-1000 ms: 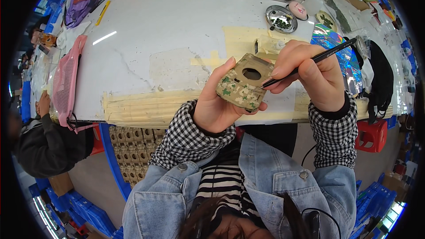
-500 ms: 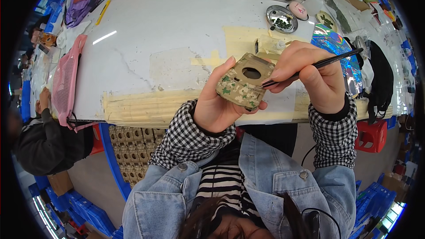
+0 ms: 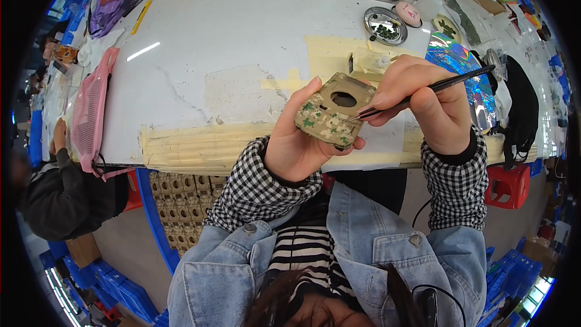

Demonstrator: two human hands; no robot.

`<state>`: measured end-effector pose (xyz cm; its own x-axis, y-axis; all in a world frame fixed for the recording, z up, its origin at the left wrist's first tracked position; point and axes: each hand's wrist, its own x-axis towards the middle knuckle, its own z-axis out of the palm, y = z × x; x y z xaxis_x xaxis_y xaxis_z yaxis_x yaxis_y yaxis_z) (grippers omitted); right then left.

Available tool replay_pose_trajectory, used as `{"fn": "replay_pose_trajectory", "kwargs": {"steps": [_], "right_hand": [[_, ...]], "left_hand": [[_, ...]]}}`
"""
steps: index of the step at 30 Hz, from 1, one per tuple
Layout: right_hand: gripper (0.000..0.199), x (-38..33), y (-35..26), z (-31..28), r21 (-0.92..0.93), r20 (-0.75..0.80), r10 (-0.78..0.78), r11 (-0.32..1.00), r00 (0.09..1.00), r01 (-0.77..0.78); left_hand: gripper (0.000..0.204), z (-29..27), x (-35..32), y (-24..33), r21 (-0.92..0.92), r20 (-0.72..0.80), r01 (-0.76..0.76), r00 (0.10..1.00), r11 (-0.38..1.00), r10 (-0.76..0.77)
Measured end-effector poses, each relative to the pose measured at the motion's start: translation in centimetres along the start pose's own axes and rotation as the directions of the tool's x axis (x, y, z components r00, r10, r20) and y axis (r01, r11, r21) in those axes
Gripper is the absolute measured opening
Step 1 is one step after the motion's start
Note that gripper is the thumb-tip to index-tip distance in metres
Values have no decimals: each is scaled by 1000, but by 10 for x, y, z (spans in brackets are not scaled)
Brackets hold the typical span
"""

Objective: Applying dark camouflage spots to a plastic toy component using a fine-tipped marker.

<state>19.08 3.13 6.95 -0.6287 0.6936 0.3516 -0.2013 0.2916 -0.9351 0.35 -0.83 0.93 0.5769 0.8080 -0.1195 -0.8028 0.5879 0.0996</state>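
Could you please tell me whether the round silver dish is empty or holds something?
Not empty: small dark green pieces lie in the silver dish.

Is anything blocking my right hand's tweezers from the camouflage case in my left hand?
Nothing visible. The black tweezers in your right hand reach straight to the patterned face of the camouflage case, and your left hand grips its edges, away from the tips. Whether the tips touch it is unclear.

We see a scuffed white tabletop [image 3: 200,30] with cream tape [image 3: 200,142] along its near edge. From left to right lie a pink mesh pouch [image 3: 91,112], a slim yellow stick-like tool [image 3: 141,17], a round silver metal dish [image 3: 378,13] and a shiny iridescent blue sheet [image 3: 463,63].
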Motion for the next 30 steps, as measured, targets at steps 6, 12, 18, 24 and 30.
{"fn": "replay_pose_trajectory", "kwargs": {"steps": [6,12,18,24,30], "right_hand": [[33,0,1,0,-15,2,-11,1000,1000,11],[33,1,1,0,-20,-2,-9,1000,1000,9],[33,1,2,-1,-20,2,-11,1000,1000,11],[33,2,2,0,-13,0,-14,1000,1000,14],[33,2,1,0,-4,-14,-8,1000,1000,8]], "left_hand": [[54,-3,1,0,-18,29,1,1000,1000,-1],[52,-5,1,3,-7,97,25,995,1000,-24],[51,-13,2,3,78,188,6,982,997,-20],[51,-14,2,4,74,211,22,977,997,-37],[51,-14,2,4,81,202,15,979,997,-31]]}}
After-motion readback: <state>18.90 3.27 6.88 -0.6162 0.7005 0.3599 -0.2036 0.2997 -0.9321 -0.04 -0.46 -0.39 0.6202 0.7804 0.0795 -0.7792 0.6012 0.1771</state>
